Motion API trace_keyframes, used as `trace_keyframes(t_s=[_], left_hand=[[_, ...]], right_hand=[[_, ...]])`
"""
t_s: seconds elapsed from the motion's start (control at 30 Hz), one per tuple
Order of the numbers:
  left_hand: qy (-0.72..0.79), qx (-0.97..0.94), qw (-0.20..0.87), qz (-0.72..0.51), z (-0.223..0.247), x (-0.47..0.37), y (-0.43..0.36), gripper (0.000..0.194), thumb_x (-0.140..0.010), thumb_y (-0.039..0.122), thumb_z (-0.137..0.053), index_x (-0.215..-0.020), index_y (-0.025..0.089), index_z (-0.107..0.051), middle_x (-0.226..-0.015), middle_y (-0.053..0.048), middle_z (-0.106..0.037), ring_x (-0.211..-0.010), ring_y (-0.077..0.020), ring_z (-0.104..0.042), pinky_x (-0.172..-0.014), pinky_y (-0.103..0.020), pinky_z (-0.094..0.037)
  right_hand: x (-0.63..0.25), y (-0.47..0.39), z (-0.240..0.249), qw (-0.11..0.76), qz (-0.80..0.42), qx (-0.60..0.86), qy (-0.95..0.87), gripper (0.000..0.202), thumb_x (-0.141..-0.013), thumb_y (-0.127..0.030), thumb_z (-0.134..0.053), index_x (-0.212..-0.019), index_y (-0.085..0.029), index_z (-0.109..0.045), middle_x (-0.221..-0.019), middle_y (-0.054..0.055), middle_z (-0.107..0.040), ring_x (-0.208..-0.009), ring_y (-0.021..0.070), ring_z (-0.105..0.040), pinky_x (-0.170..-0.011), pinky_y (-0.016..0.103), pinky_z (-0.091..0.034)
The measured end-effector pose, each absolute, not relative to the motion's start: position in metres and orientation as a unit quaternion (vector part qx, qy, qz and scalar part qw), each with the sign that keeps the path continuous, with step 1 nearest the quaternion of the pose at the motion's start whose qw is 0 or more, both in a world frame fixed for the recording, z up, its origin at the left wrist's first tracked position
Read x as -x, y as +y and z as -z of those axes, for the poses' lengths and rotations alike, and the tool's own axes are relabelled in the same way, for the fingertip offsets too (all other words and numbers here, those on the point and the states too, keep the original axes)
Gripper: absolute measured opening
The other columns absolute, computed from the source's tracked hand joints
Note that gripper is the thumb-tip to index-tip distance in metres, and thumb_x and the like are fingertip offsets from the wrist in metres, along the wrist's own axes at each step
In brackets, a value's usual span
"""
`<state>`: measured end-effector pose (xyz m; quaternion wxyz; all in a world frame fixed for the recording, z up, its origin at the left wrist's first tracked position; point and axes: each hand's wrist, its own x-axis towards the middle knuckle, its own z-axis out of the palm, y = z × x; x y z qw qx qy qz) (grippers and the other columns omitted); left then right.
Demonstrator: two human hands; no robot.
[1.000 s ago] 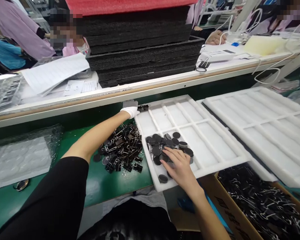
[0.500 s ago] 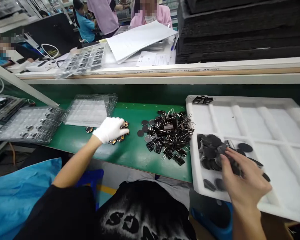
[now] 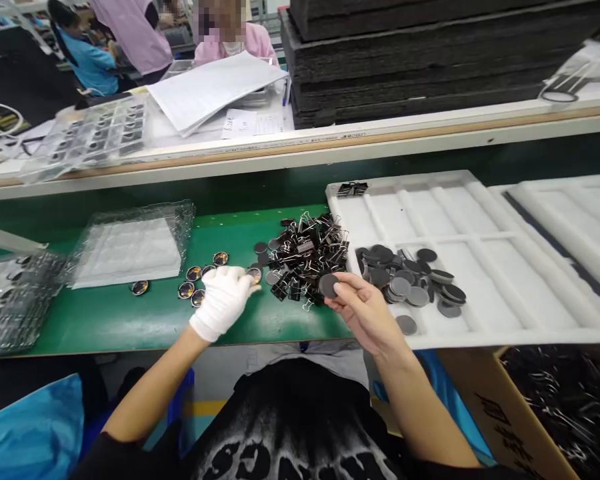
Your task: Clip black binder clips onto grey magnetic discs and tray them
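Note:
My left hand, in a white glove, pinches a round patterned piece above the green table. Several similar round pieces lie just left of the glove. My bare right hand holds a dark grey disc between thumb and fingers, in front of a heap of black binder clips. More dark discs are piled in the white compartmented tray on the right. A few loose discs rest at the heap's left side.
Clear plastic trays stand at the left of the table. A shelf edge runs across behind, bearing black foam sheets and papers. A box of clips is at the lower right. People are visible beyond.
My right hand has left the tray's disc pile and come over beside the clips with a disc. My left hand has lifted a round piece and moved right of the others. The view has turned right.

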<state>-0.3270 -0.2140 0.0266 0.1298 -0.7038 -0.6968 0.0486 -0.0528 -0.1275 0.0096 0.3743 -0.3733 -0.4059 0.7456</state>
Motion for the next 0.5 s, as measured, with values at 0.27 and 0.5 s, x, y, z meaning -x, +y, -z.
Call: trace_keyframes(t_s=[0.27,0.5], left_hand=[[-0.439,0.889,0.132,0.01,-0.065,0.27,-0.205,0.033,-0.105,0.03,-0.046,-0.083,0.022,-0.068,-0.077,-0.003,-0.063,-0.08,-0.0189,-0.055,-0.065,-0.038,-0.02],[-0.411,0.911,-0.032,-0.024,-0.073,0.266,-0.19,0.027,-0.101,0.025,-0.047,-0.1,0.026,-0.074,-0.093,-0.007,-0.072,-0.086,-0.0198,-0.058,-0.067,-0.038,-0.028]], right_hand=[[0.053,-0.148,-0.013,0.418,-0.627,0.272,-0.598,0.009,-0.09,-0.03,-0.074,-0.098,-0.027,-0.076,-0.112,0.006,-0.067,-0.107,0.022,-0.071,-0.092,0.038,-0.062],[0.032,-0.155,-0.001,0.472,-0.447,0.227,-0.725,0.03,-0.094,-0.014,-0.063,-0.11,-0.034,-0.081,-0.128,0.007,-0.068,-0.116,0.0234,-0.069,-0.098,0.044,-0.063]])
